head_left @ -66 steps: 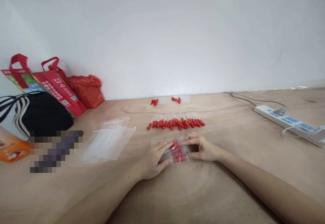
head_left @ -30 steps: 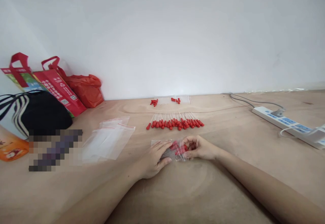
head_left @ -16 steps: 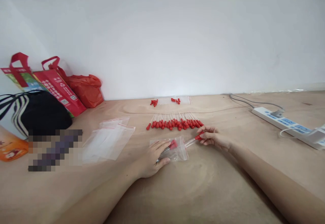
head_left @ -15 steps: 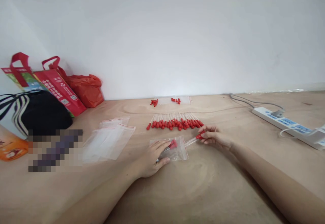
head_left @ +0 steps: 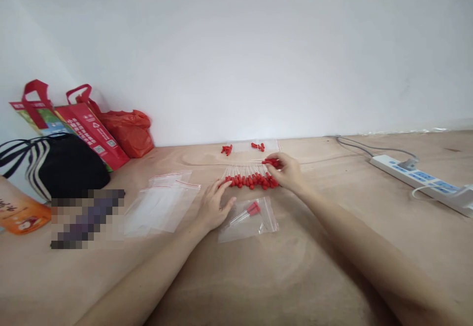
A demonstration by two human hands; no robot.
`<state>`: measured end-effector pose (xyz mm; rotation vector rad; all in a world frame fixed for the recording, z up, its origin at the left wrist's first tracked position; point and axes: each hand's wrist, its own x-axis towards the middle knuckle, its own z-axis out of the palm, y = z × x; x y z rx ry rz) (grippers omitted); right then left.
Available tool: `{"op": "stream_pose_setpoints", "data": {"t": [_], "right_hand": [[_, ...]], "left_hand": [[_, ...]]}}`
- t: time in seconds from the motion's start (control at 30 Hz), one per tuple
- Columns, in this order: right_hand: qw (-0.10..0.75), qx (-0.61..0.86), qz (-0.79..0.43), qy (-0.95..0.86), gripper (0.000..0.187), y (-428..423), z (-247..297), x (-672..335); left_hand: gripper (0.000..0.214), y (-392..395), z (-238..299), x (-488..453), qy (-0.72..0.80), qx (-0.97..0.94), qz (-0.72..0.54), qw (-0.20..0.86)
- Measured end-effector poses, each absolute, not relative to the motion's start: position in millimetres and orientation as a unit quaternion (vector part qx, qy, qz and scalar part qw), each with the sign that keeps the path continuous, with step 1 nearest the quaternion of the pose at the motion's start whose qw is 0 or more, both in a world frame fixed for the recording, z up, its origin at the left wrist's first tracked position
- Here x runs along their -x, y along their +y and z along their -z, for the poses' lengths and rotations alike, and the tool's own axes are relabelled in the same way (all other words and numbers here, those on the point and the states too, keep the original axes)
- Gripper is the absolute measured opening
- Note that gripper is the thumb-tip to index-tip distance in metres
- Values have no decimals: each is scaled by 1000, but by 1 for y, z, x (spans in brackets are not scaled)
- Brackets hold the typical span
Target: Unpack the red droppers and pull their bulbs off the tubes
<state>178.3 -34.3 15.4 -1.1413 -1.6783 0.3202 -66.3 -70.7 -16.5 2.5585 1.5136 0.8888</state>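
Note:
A row of glass droppers with red rubber bulbs point(head_left: 248, 181) lies on the wooden table point(head_left: 281, 276). My right hand point(head_left: 287, 172) sits at the row's right end, fingers closed on a few red-bulbed droppers point(head_left: 271, 161). My left hand point(head_left: 215, 201) rests flat and open, its fingertips touching the row's left end. Between my arms lies a small clear zip bag point(head_left: 248, 221) holding a red-bulbed dropper point(head_left: 253, 208); neither hand touches it.
Empty zip bags point(head_left: 162, 201) lie to the left. Loose red bulbs point(head_left: 225, 149) sit near the wall. A white power strip point(head_left: 419, 179) with cables is at right. Red shopping bags point(head_left: 90, 125), a black striped bag point(head_left: 62, 165) and an orange pack point(head_left: 20, 213) stand at left.
My right hand pulled droppers out of the zip bag and carried them back to the row. My left hand let go of the bag and moved up to the row's left end.

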Motion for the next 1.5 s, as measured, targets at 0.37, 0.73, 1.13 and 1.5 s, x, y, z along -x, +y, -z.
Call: {"op": "stream_pose_setpoints", "data": {"t": [0.37, 0.73, 1.13, 1.5], "right_hand": [[297, 492, 17, -818, 28, -21, 9, -116], [255, 493, 28, -831, 38, -24, 8, -116], [407, 473, -24, -781, 14, -73, 12, -174], [338, 439, -179, -813, 12, -104, 25, -186]], "left_hand": [[51, -51, 22, 72, 542, -806, -226, 72], [48, -52, 21, 70, 542, -807, -221, 79], [34, -77, 13, 64, 448, -843, -295, 34], [45, -106, 17, 41, 407, -876, -190, 173]]}}
